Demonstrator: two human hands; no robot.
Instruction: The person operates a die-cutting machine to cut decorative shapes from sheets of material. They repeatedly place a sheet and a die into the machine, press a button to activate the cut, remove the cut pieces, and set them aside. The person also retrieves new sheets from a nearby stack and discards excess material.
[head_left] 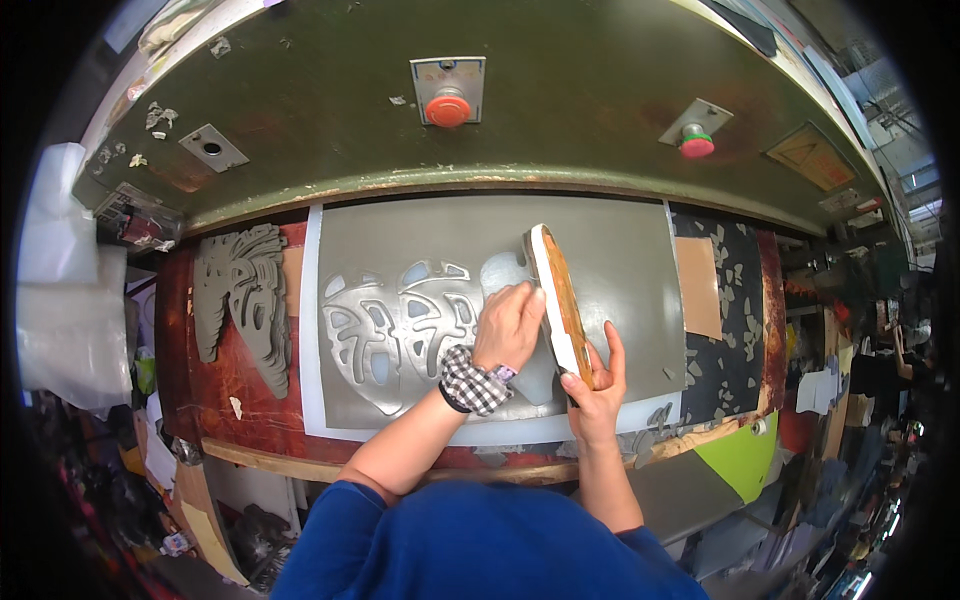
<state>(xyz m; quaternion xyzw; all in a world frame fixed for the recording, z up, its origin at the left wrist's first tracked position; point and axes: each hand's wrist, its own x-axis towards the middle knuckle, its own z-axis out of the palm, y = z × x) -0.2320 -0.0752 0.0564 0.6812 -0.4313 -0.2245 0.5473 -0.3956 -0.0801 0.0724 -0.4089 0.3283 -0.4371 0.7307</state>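
My right hand (598, 398) grips the lower end of a sole-shaped cutting die (566, 295), thumb on the near side and some fingers extended. The die stands tilted on edge, with a white rim and an orange-brown back. Against its left side, my left hand (508, 325) has its fingers curled; what they pinch, if anything, is hidden. Beneath lies a grey sheet (625, 270) with two patterned sole-shaped cuts (362, 335) on its left. A plain pale sole-shaped opening (502, 272) lies partly behind my left hand.
Stacked grey cut pieces (255, 290) lie left on a red-brown surface. A pale board (312, 320) is under the sheet. At right are a tan piece (698, 285) and scattered scraps (735, 330). The green machine beam (330, 110) bears a red button (447, 108) and a green-ringed button (696, 142).
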